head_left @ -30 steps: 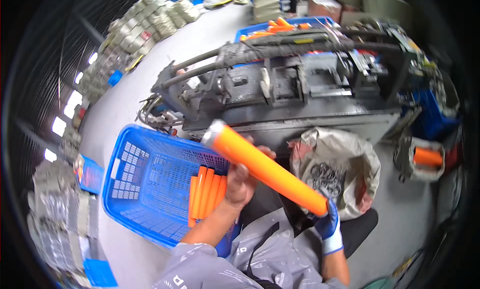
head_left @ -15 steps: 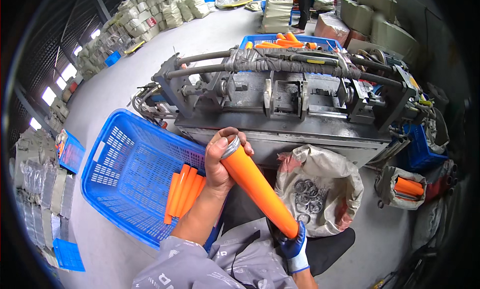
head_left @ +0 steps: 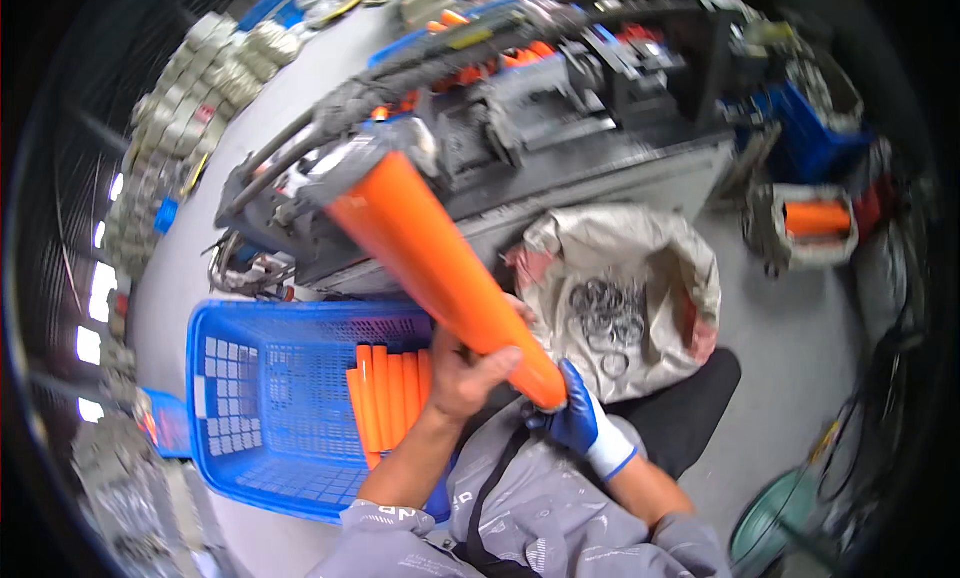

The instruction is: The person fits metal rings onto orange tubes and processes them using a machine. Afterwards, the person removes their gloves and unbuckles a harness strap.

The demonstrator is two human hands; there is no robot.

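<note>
An orange tube slants across the middle of the view, its upper end tipped toward the machine. A grey ring caps that end, blurred by motion. My bare left hand is closed round the lower half of the tube, thumb on its near side. At the tube's bottom end, my right hand, in a blue and white glove, grips it; some of its fingers are hidden. Below and left of my left hand, several more orange tubes lie side by side in a blue plastic basket.
A pale woven sack with loose metal rings stands open in front of me. Beyond it is a metal machine with long bars. To the right are a smaller sack holding orange tubes and a blue crate.
My left hand has gone from the ringed end to the tube's lower half. The ringed end now points farther up and left. The whole view has turned and tilted.
</note>
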